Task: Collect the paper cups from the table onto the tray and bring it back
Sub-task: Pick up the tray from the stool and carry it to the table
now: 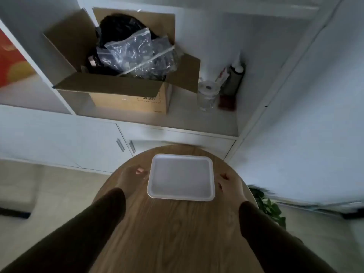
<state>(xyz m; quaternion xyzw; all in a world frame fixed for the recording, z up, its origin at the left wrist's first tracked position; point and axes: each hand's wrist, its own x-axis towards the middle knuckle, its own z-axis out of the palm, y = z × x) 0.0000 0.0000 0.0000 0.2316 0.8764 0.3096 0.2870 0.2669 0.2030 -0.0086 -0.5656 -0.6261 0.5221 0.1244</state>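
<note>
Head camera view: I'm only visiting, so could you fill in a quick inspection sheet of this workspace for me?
Surface: rounded wooden table, bare apart from the tray.
Job's things: white tray lies flat near the far edge with nothing on it; paper cups nothing seen.
Clutter: nothing seen on the table.
Grippers: left hand sits by the tray's left edge, right hand by its right edge; both look empty, contact with the tray unclear.
Cables: nothing seen.
Surroundings: white shelf unit behind holds an open cardboard box stuffed with plastic bags, a clear jar and a dark bottle; green plant at lower right.
</note>
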